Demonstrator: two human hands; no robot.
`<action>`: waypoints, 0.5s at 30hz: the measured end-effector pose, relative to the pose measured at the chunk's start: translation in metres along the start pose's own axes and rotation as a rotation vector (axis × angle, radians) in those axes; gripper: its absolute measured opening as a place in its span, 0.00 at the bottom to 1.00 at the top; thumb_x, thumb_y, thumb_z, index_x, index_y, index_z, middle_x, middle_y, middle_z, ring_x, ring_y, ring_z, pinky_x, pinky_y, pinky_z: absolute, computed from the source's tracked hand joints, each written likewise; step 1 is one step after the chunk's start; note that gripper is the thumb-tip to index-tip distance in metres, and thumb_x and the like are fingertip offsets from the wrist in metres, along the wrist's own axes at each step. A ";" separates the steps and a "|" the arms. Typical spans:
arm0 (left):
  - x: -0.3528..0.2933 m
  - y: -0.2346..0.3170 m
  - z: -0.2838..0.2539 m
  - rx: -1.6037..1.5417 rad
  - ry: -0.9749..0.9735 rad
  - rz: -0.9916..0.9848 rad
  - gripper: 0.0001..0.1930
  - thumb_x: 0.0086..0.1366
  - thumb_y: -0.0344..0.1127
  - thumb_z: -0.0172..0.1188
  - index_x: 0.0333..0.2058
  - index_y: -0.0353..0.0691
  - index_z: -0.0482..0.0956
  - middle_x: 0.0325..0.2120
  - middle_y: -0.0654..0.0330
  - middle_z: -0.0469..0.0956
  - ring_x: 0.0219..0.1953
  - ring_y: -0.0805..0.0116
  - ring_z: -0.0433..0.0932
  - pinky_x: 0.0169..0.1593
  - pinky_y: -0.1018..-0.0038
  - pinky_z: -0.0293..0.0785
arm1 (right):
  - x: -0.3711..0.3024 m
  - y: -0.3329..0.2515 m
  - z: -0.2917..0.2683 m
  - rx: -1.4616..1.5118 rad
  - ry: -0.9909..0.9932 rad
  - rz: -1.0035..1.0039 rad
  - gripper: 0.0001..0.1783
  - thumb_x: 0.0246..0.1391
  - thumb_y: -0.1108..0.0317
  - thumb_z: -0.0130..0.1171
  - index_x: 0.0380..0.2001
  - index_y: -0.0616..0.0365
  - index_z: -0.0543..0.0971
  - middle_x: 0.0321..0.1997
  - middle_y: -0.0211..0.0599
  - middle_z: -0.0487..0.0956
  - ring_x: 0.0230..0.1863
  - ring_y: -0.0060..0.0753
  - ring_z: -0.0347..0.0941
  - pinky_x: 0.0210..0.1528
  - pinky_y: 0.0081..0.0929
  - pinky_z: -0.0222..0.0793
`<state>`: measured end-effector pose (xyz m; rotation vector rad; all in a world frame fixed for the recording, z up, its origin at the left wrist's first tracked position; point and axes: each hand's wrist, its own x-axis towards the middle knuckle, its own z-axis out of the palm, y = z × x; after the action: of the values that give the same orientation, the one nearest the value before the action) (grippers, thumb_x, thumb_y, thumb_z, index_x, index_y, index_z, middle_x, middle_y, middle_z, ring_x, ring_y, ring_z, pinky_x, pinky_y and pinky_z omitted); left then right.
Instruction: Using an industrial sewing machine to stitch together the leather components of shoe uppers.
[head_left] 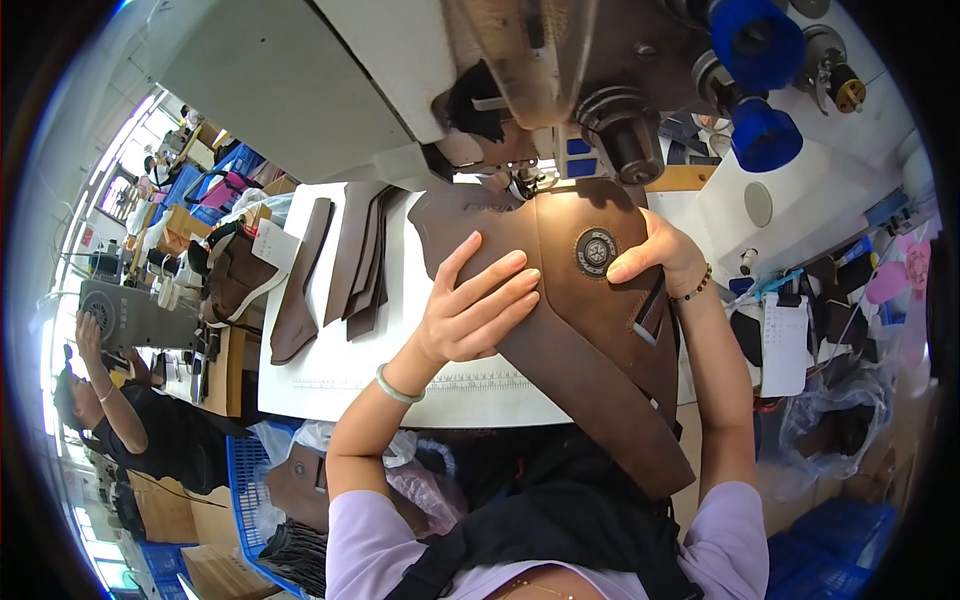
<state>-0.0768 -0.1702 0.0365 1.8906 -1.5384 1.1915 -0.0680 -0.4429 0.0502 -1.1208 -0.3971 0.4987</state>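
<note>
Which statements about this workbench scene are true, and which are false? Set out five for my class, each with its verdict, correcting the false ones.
1. The left hand rests on the brown leather-look piece. True.
2. The pale bangle is on the right wrist. False: the pale bangle circles the left wrist.
3. The right hand's thumb is beside the round badge. True.
4. The loose brown strips lie right of the badge. False: the loose brown strips lie to its left.
5. The white table bears ruler markings. True.

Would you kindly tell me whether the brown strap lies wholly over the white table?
Only partly: the brown strap crosses the near edge of the white table, its lower end showing beyond.
</note>
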 end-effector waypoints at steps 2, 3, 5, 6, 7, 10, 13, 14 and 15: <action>0.001 0.000 0.003 0.040 0.015 0.031 0.08 0.59 0.28 0.59 0.38 0.40 0.80 0.41 0.60 0.83 0.49 0.60 0.80 0.61 0.48 0.67 | 0.000 0.001 0.001 0.010 0.018 -0.014 0.38 0.35 0.75 0.70 0.55 0.66 0.70 0.46 0.36 0.78 0.46 0.25 0.74 0.53 0.23 0.68; 0.001 -0.001 0.003 0.077 0.030 0.065 0.08 0.59 0.28 0.60 0.39 0.41 0.79 0.41 0.61 0.83 0.49 0.61 0.81 0.60 0.49 0.67 | 0.000 0.001 0.001 0.003 0.014 -0.012 0.38 0.35 0.75 0.70 0.55 0.66 0.70 0.46 0.36 0.78 0.46 0.25 0.74 0.53 0.23 0.68; 0.001 -0.003 0.003 0.141 0.016 0.107 0.10 0.59 0.29 0.62 0.40 0.43 0.78 0.40 0.63 0.83 0.47 0.62 0.81 0.58 0.54 0.69 | 0.001 0.002 0.002 -0.008 0.039 -0.023 0.37 0.33 0.75 0.68 0.54 0.67 0.72 0.46 0.37 0.78 0.46 0.27 0.74 0.53 0.24 0.68; 0.002 -0.004 0.004 0.191 0.038 0.145 0.10 0.59 0.29 0.62 0.40 0.43 0.77 0.40 0.63 0.83 0.46 0.62 0.82 0.57 0.56 0.70 | 0.000 0.003 0.002 -0.010 0.029 -0.017 0.37 0.33 0.75 0.68 0.54 0.67 0.72 0.46 0.37 0.78 0.46 0.27 0.74 0.53 0.24 0.68; 0.002 -0.004 0.006 0.240 0.067 0.188 0.11 0.58 0.29 0.62 0.41 0.44 0.76 0.40 0.63 0.83 0.46 0.61 0.82 0.56 0.59 0.70 | 0.000 0.004 0.002 0.023 0.043 -0.011 0.37 0.33 0.76 0.68 0.53 0.67 0.72 0.46 0.38 0.79 0.46 0.27 0.75 0.52 0.24 0.69; 0.003 -0.003 0.006 0.258 0.087 0.207 0.09 0.58 0.30 0.60 0.38 0.42 0.78 0.39 0.61 0.83 0.44 0.59 0.83 0.55 0.62 0.70 | -0.001 0.007 0.000 0.054 0.059 -0.017 0.36 0.33 0.77 0.67 0.52 0.68 0.72 0.45 0.39 0.79 0.45 0.27 0.75 0.51 0.24 0.70; 0.004 0.000 0.004 0.261 0.100 0.209 0.07 0.58 0.29 0.60 0.36 0.41 0.80 0.38 0.58 0.83 0.44 0.57 0.83 0.54 0.63 0.71 | 0.000 0.011 -0.002 0.059 0.060 -0.028 0.35 0.33 0.77 0.67 0.52 0.68 0.72 0.45 0.39 0.79 0.44 0.27 0.76 0.50 0.24 0.71; 0.004 0.001 0.003 0.240 0.094 0.211 0.07 0.57 0.29 0.59 0.36 0.40 0.80 0.38 0.58 0.83 0.44 0.56 0.83 0.53 0.63 0.72 | 0.001 0.011 -0.003 0.056 0.071 -0.030 0.35 0.33 0.78 0.66 0.52 0.68 0.72 0.45 0.39 0.79 0.43 0.27 0.76 0.49 0.24 0.72; 0.005 0.001 0.002 0.223 0.092 0.217 0.08 0.57 0.28 0.59 0.36 0.39 0.81 0.38 0.57 0.83 0.43 0.56 0.83 0.52 0.63 0.73 | 0.001 0.011 -0.003 0.052 0.053 -0.028 0.35 0.33 0.78 0.66 0.52 0.68 0.72 0.45 0.39 0.79 0.43 0.27 0.76 0.49 0.24 0.72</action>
<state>-0.0770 -0.1750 0.0397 1.8072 -1.6507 1.5821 -0.0678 -0.4408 0.0389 -1.0748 -0.3513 0.4509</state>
